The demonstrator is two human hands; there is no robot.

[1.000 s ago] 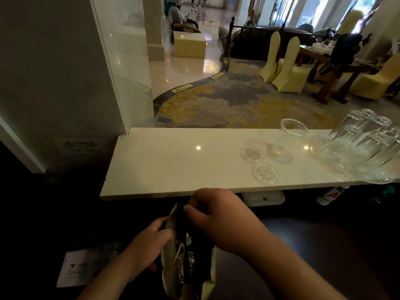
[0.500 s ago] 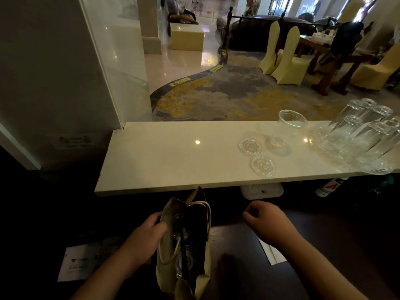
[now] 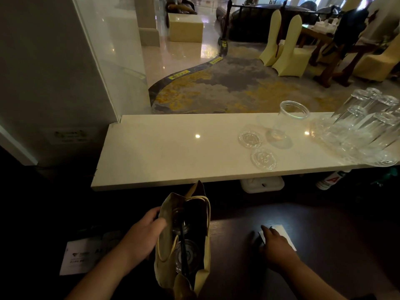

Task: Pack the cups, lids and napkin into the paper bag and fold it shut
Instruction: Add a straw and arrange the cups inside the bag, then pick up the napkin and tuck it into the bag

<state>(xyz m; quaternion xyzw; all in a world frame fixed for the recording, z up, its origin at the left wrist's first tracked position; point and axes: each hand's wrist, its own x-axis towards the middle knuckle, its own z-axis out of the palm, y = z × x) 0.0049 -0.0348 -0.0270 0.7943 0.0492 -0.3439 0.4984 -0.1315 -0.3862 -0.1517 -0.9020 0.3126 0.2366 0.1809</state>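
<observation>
Since half a second ago our right hand (image 3: 276,245) has moved away from the paper bag (image 3: 203,276) and now lies to its right on the white napkin (image 3: 285,234), fingers spread flat, gripping nothing that we can see. Our left hand (image 3: 142,237) still clasps the bag's left wall, holding its mouth open over the lidded cups (image 3: 186,254) inside. Beyond the bag, on the white counter (image 3: 162,148), one clear cup (image 3: 285,122) and two lids (image 3: 263,158) remain unmoved.
</observation>
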